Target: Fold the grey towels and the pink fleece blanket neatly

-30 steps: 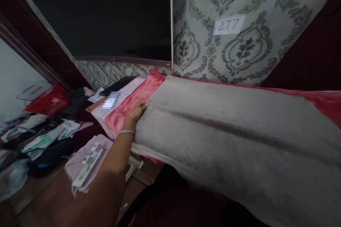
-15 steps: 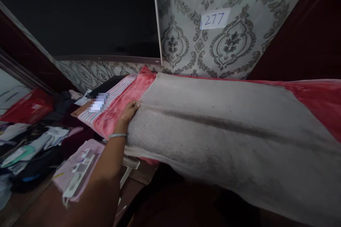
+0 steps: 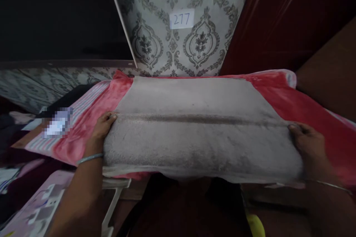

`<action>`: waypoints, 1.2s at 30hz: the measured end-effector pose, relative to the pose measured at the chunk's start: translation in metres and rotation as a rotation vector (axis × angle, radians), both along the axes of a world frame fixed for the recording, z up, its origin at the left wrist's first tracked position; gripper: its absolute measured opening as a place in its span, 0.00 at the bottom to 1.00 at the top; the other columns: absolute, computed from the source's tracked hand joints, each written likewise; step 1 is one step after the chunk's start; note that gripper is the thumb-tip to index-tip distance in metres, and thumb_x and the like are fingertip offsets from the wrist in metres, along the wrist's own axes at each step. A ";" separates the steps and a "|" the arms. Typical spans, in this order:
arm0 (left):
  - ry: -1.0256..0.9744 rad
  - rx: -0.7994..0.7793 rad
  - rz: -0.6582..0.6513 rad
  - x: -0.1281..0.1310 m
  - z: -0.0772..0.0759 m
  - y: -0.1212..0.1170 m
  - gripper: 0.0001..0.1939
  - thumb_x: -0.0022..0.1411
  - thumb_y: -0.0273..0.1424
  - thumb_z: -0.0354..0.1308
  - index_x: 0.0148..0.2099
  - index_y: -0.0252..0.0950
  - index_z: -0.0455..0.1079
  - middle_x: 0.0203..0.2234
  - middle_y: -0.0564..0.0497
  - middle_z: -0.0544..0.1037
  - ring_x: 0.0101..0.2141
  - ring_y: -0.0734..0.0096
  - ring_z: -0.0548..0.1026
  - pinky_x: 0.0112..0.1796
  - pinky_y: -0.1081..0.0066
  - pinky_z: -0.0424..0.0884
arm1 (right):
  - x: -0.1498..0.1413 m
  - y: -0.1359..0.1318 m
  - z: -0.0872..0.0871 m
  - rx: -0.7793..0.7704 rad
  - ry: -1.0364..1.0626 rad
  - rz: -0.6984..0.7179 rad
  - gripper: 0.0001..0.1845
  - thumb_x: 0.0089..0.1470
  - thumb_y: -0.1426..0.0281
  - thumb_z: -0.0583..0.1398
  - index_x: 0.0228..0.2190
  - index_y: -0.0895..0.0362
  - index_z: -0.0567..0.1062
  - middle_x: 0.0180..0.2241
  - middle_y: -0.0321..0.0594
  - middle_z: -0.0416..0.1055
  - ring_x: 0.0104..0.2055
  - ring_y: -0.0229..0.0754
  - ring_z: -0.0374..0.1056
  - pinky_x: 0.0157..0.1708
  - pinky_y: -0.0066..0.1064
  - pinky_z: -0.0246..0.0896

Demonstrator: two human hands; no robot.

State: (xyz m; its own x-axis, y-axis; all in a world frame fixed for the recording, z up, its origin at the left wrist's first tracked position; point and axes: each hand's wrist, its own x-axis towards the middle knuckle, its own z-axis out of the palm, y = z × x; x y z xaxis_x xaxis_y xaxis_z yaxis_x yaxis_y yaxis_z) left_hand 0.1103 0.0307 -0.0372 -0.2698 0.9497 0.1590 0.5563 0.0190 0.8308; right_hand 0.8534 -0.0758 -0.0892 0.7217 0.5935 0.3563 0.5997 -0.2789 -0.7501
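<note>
A grey towel (image 3: 194,144) with a soft nap is spread over a pink and red blanket (image 3: 289,107), a raised fold running across it from side to side. At the fold's left end, my left hand (image 3: 104,124) pinches the towel between thumb and fingers. My right hand (image 3: 307,139), somewhat blurred, grips the opposite end of the same fold. The towel's near edge hangs toward my body. A bracelet (image 3: 90,158) circles my left wrist.
A blurred-out phone-like object (image 3: 57,123) lies on the blanket's striped border. A white power strip (image 3: 46,209) rests on a pink surface at lower left. Behind stand a large dark television (image 3: 55,18) and patterned wall with a paper marked 277 (image 3: 182,19).
The view has swung to the right, bringing my right hand into sight at the towel's right edge. My left hand keeps its pinch on the left end of the fold.
</note>
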 end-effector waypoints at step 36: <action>0.907 0.406 -0.154 0.052 -0.010 0.001 0.15 0.66 0.39 0.43 0.37 0.39 0.68 0.35 0.40 0.80 0.40 0.51 0.77 0.46 0.55 0.71 | -0.058 0.027 -0.014 0.077 -0.625 0.375 0.15 0.63 0.66 0.53 0.36 0.56 0.79 0.37 0.50 0.78 0.42 0.53 0.72 0.47 0.45 0.64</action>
